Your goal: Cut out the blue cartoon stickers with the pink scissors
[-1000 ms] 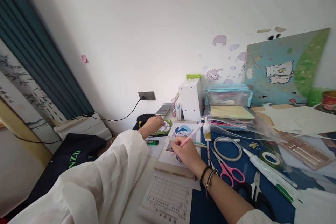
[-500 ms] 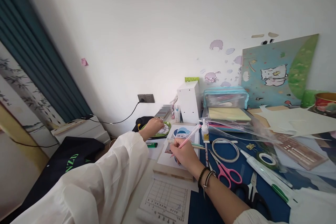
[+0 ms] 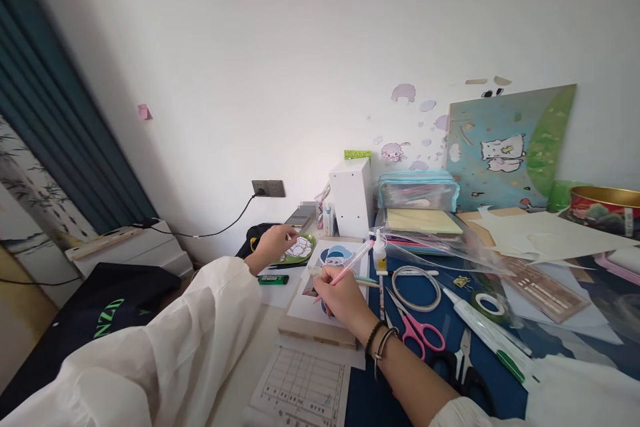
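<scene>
Blue mat [image 3: 364,397] adjoining pale desktop [image 3: 251,352]; wall [image 3: 215,47] bounding rear. Right hand [image 3: 343,298] pinching pink pen [image 3: 356,261] over sheet [image 3: 301,310] on block [image 3: 317,337]; left hand [image 3: 271,245] hovering by green tray [image 3: 313,246], grip indiscernible. Desktop extending left of gridded paper [image 3: 305,383].

Wall [image 3: 225,67]: soft, diffuse light, palest low in the middle, greyer at left
Curtain [image 3: 65,87]: dim, slanted by wide-angle stretch
Clear plastic [image 3: 475,253]: pale glare, right
Grid sheet [image 3: 303,380]: near, small print soft

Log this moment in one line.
right hand: holds pink pen over paper | left hand: near green item | nearby: pink scissors
</scene>
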`<action>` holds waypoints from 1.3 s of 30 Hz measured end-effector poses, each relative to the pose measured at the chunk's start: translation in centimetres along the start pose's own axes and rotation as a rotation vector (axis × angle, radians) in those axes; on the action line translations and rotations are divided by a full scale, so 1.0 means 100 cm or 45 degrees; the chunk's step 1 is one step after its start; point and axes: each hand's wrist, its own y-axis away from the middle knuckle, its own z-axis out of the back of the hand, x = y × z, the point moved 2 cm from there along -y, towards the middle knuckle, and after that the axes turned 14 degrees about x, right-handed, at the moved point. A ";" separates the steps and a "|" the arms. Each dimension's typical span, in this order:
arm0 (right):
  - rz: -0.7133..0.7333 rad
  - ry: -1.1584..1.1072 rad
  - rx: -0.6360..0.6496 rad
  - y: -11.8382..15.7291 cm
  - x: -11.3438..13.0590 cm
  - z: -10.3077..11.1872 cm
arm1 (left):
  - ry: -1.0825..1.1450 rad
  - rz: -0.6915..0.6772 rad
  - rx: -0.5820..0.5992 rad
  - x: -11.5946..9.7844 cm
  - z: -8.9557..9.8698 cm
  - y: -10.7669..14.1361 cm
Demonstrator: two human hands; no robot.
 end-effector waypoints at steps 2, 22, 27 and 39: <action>-0.002 -0.003 0.001 0.001 0.000 0.000 | 0.177 0.045 0.029 -0.002 0.003 0.014; 0.138 -0.122 -0.073 0.004 -0.011 0.010 | 1.350 -0.130 0.164 -0.051 -0.033 0.090; 0.185 -0.185 -0.069 0.007 -0.013 0.013 | 1.495 -0.158 0.154 -0.054 -0.040 0.095; 0.329 -0.202 0.042 0.019 -0.002 0.012 | 1.648 -0.250 -0.013 -0.069 -0.040 0.105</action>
